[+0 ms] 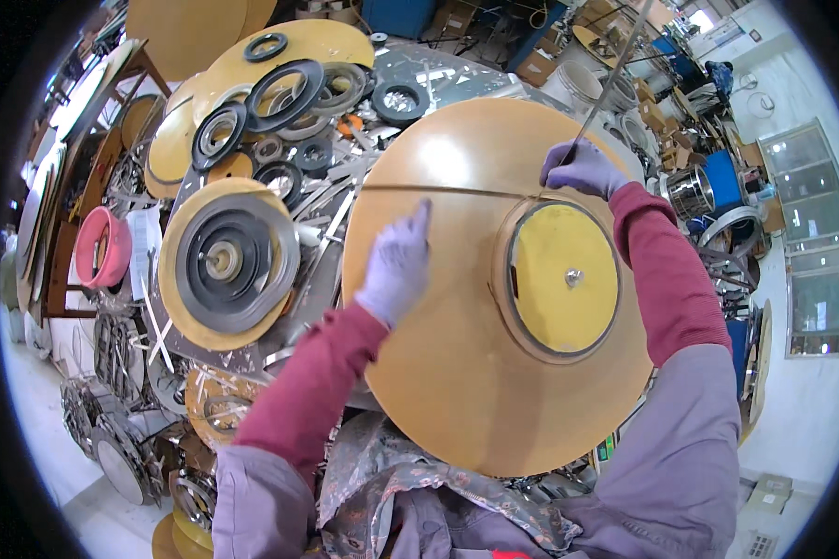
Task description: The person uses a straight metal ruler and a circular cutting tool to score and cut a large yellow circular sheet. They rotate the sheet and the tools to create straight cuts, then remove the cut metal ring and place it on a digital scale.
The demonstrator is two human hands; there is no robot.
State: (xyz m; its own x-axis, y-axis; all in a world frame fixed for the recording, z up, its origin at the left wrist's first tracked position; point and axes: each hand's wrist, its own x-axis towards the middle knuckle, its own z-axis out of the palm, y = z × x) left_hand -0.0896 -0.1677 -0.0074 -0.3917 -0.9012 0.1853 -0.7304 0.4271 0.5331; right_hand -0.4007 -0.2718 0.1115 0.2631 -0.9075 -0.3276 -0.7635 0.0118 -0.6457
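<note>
A large round tan board [438, 391] lies in front of me. On its right half sits a smaller yellow disc [555, 252] with a dark rim and a metal nut at its middle. My right hand [583, 170], in a pale lavender glove, pinches a thin grey strip [613, 79] just above the yellow disc. The strip rises toward the upper right. A dark thin line crosses the board leftward from near that hand; whether it is the same strip I cannot tell. My left hand [396, 265], gloved alike, is over the board's left part, index finger stretched out, nothing visibly held.
Left of the board stands a tan disc with stacked dark rings [228, 256]. Black and grey rings [284, 98] and cut strips clutter the table behind. A pink ring-shaped item [103, 247] is at far left. Buckets [573, 86] and boxes crowd the upper right.
</note>
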